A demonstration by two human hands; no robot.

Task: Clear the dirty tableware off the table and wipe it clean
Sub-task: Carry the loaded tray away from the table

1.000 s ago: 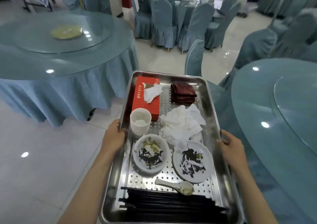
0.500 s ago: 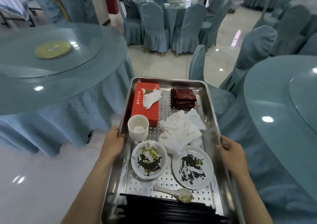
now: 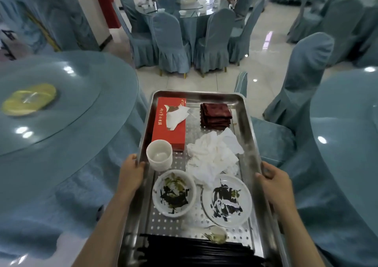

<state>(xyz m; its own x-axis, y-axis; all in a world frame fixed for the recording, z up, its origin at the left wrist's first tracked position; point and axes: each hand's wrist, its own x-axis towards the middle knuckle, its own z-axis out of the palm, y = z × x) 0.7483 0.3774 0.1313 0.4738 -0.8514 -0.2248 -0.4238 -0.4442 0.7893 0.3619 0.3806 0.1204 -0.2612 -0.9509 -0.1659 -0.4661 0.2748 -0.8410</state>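
Note:
I carry a steel tray [image 3: 248, 144] in front of me. My left hand [image 3: 131, 173] grips its left rim and my right hand [image 3: 273, 182] grips its right rim. On the tray lie a red tissue box [image 3: 169, 121], folded dark red cloths [image 3: 215, 115], crumpled white napkins [image 3: 212, 156], a stack of white cups [image 3: 159, 155], a dirty bowl [image 3: 173, 193], a dirty plate [image 3: 227, 200], a soiled spoon [image 3: 216, 235] and several black chopsticks [image 3: 196, 252] across the near end.
A round glass-topped table [image 3: 61, 107] with a yellow disc [image 3: 28, 100] stands at left, another round table [image 3: 347, 133] at right. Covered chairs [image 3: 300, 78] stand ahead on the right. A set table [image 3: 184, 9] ringed by chairs is farther ahead across tiled floor [image 3: 257, 66].
The view has advanced between the two round tables toward the far set table. Both hands keep the same grip on the tray, and its load has barely shifted.

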